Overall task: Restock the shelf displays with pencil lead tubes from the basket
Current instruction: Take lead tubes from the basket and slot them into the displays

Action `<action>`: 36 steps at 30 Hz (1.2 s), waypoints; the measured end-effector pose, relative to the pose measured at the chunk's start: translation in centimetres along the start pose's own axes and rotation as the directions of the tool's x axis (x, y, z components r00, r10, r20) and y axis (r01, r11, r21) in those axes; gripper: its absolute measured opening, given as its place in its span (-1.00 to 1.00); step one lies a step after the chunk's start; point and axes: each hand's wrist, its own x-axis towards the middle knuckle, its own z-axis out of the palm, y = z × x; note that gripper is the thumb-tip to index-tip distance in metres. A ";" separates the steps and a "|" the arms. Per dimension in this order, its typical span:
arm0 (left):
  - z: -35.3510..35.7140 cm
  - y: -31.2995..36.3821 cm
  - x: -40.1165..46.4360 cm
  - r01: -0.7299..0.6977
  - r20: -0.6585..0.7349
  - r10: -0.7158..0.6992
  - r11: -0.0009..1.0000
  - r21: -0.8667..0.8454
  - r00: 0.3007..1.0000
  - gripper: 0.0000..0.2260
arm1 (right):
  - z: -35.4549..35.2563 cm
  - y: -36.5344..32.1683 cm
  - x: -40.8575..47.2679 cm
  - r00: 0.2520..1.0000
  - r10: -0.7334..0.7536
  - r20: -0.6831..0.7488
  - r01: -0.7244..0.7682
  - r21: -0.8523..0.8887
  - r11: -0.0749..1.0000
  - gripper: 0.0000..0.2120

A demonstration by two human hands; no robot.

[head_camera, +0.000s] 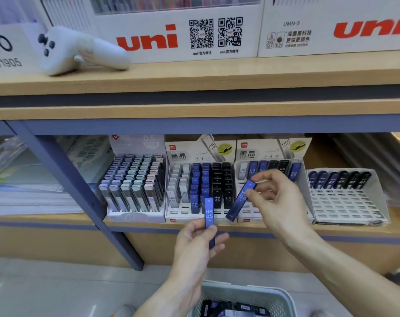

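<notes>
From the head camera, two bare hands reach toward a wood-grain shelf (57, 219) edged with a blue-grey strip. The left hand (197, 240), at about 6 o'clock of the picture, pinches a slim, glossy blue tube (209, 221) marked HB 0.5 between thumb and fingers, holding it nearly upright just in front of the middle display (200, 179). The right hand (275, 200), toward 4 o'clock, grips a second blue tube (241, 200) near its top end; this one tilts, its lower end pointing to 7 o'clock over the front lip of the right display (273, 175).

Both displays are white cardboard trays with slotted tiers and printed back cards. The middle one holds rows of rectangular tubes in white, blue and black; the right one has a single back row of tubes, with open slots in front. At 9 o'clock of these stands a display of pastel-capped clear tubes (136, 181). At 3 o'clock a white grid tray (350, 200) carries a row of dark tubes along its back.

At the bottom edge, 6 o'clock, a pale grey plastic basket (244, 296) with slotted walls holds dark packets. On the upper shelf, at 10 o'clock, lies a smooth white handheld device (80, 50), before white boxes printed "uni" in red.
</notes>
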 end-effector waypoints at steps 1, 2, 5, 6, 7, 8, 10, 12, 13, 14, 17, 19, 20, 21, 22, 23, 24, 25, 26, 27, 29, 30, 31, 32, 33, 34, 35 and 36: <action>-0.1 0.0 0.0 -0.001 -0.008 0.000 1.000 -0.003 1.000 -0.89 | -0.3 -0.3 0.4 0.999 -0.037 -0.027 0.036 -0.017 0.999 -0.76; -0.1 0.1 0.0 -0.002 -0.009 0.002 1.000 -0.006 1.000 -0.88 | -0.6 -0.5 0.8 0.996 -0.074 -0.053 0.072 -0.034 0.997 -0.76; -0.2 0.1 0.0 -0.005 0.011 0.005 1.000 -0.016 1.000 -0.85 | -1.8 -0.8 2.6 0.978 -0.178 -0.111 0.167 -0.105 0.980 -0.77; -0.1 0.1 0.0 -0.007 0.022 0.007 1.000 -0.017 1.000 -0.84 | -2.1 -0.7 3.2 0.971 -0.208 -0.116 0.192 -0.138 0.972 -0.77; 0.0 0.1 0.0 -0.014 0.036 0.014 1.000 -0.007 0.999 -0.84 | -2.4 -0.4 3.8 0.964 -0.242 -0.112 0.220 -0.182 0.958 -0.77; 0.1 0.1 0.0 -0.026 0.050 0.025 1.000 0.012 0.998 -0.83 | -2.6 -0.1 4.3 0.955 -0.278 -0.100 0.249 -0.235 0.940 -0.77; 0.5 0.2 0.0 -0.058 0.083 0.054 0.997 0.055 0.995 -0.82 | -2.7 0.8 5.4 0.944 -0.324 -0.061 0.287 -0.332 0.899 -0.76; 0.8 0.5 0.1 -0.081 0.100 0.074 0.994 0.077 0.992 -0.80 | -2.6 1.9 6.2 0.947 -0.322 -0.025 0.289 -0.377 0.880 -0.76; 1.0 0.5 0.2 -0.089 0.105 0.081 0.993 0.078 0.991 -0.80 | -2.4 2.4 6.6 0.947 -0.320 -0.009 0.292 -0.389 0.874 -0.77; 1.1 0.7 0.3 -0.094 0.109 0.085 0.993 0.076 0.990 -0.80 | -2.2 2.8 6.9 0.946 -0.324 0.007 0.300 -0.393 0.869 -0.78; 1.5 0.7 0.8 -0.098 0.114 0.091 0.994 0.057 0.989 -0.76 | -1.6 3.5 7.4 0.944 -0.326 0.043 0.315 -0.398 0.862 -0.79; 1.8 0.7 0.9 -0.101 0.121 0.095 0.994 0.041 0.988 -0.77 | -1.4 3.8 7.6 0.946 -0.315 0.074 0.317 -0.402 0.859 -0.80; 1.9 0.7 1.0 -0.101 0.122 0.096 0.994 0.034 0.988 -0.78 | -1.3 3.9 7.7 0.947 -0.309 0.092 0.319 -0.401 0.859 -0.80; 2.0 0.7 1.1 -0.102 0.122 0.098 0.994 0.027 0.988 -0.78 | -1.2 4.1 7.7 0.946 -0.306 0.104 0.321 -0.400 0.858 -0.80; 2.1 0.7 1.1 -0.104 0.123 0.101 0.994 0.021 0.987 -0.78 | -1.1 4.1 7.9 0.946 -0.306 0.109 0.324 -0.402 0.857 -0.80; 2.1 0.6 1.2 -0.107 0.128 0.104 0.994 0.017 0.986 -0.78 | -1.0 4.2 8.0 0.946 -0.306 0.108 0.323 -0.407 0.854 -0.79; 2.2 0.6 1.3 -0.113 0.139 0.110 0.993 0.019 0.984 -0.77 | -0.9 4.2 8.3 0.945 -0.311 0.105 0.326 -0.418 0.848 -0.78; 2.2 0.6 1.3 -0.121 0.154 0.116 0.992 0.026 0.981 -0.77 | -0.8 4.3 8.5 0.941 -0.320 0.107 0.334 -0.440 0.834 -0.76; 2.3 0.6 1.3 -0.128 0.167 0.121 0.991 0.033 0.978 -0.76 | -0.7 4.4 8.6 0.938 -0.324 0.121 0.341 -0.471 0.813 -0.73; 2.3 0.6 1.3 -0.134 0.175 0.126 0.990 0.037 0.976 -0.76 | -0.5 4.5 8.6 0.938 -0.316 0.143 0.344 -0.504 0.792 -0.70; 2.3 0.6 1.3 -0.142 0.180 0.133 0.989 0.037 0.975 -0.76 | -0.5 4.8 8.5 0.945 -0.285 0.161 0.325 -0.548 0.771 -0.64; 2.3 0.6 1.3 -0.144 0.179 0.135 0.989 0.037 0.975 -0.76 | -0.6 4.7 8.4 0.950 -0.274 0.149 0.310 -0.555 0.772 -0.64; 2.3 0.6 1.3 -0.145 0.176 0.137 0.989 0.035 0.975 -0.76 | -0.6 4.6 8.3 0.955 -0.267 0.127 0.292 -0.549 0.784 -0.65; 2.3 0.6 1.4 -0.147 0.173 0.139 0.989 0.035 0.975 -0.76 | -0.6 4.2 8.0 0.960 -0.259 0.103 0.274 -0.519 0.810 -0.69; 2.3 0.6 1.4 -0.149 0.171 0.141 0.988 0.034 0.975 -0.77 | -0.6 3.5 7.8 0.968 -0.236 0.081 0.246 -0.448 0.859 -0.76; 2.3 0.6 1.4 -0.150 0.166 0.143 0.988 0.033 0.976 -0.78 | -0.6 2.7 7.4 0.981 -0.177 0.078 0.193 -0.325 0.926 -0.83; 2.4 0.5 1.4 -0.150 0.161 0.143 0.988 0.029 0.977 -0.78 | -0.7 1.7 6.9 0.989 -0.091 0.116 0.108 -0.150 0.983 -0.89; 2.4 0.5 1.4 -0.149 0.158 0.143 0.988 0.027 0.977 -0.78 | -0.9 0.7 6.3 0.978 -0.007 0.207 0.003 0.020 1.000 -0.92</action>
